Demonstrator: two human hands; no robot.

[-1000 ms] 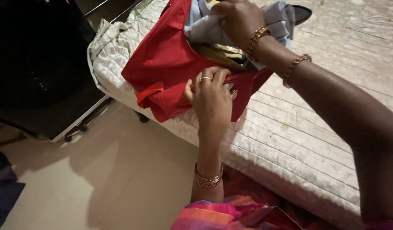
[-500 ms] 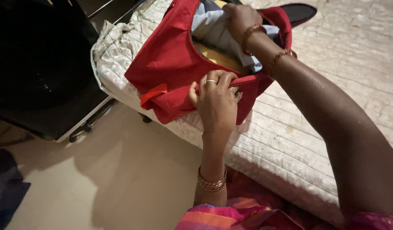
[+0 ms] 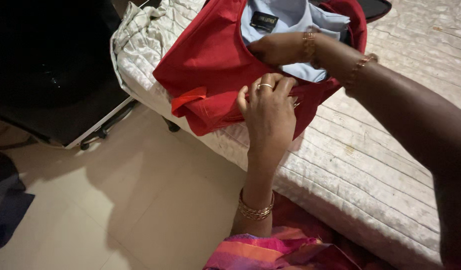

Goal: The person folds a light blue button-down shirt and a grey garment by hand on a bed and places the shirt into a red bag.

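Where the pale tiled floor (image 3: 140, 200) meets a black box-shaped unit on small castors (image 3: 50, 75) at the far left, nothing is being touched; the work sits further right, on the corner of a bed covered in a cream quilted satin spread (image 3: 380, 165). There lies a soft red cloth bag (image 3: 205, 65), limp and creased, with an orange-red strap end (image 3: 188, 98) hanging from its near side. The left hand (image 3: 268, 107), a ring on one finger, is closed around the near rim of the bag's mouth, pinching the fabric and holding it open. Further right, the right hand (image 3: 278, 49) is buried in the opening, its fingers hidden by the rim, so how far it is closed cannot be told; it presses against a folded light-blue cotton shirt with a dark label (image 3: 290, 20) lying inside. Both bag and shirt look light, floppy and unbreakable; the bag would likely sag unless gripped at the hemmed rim or the strap, and the shirt would best be taken flat along its fold to keep its shape.
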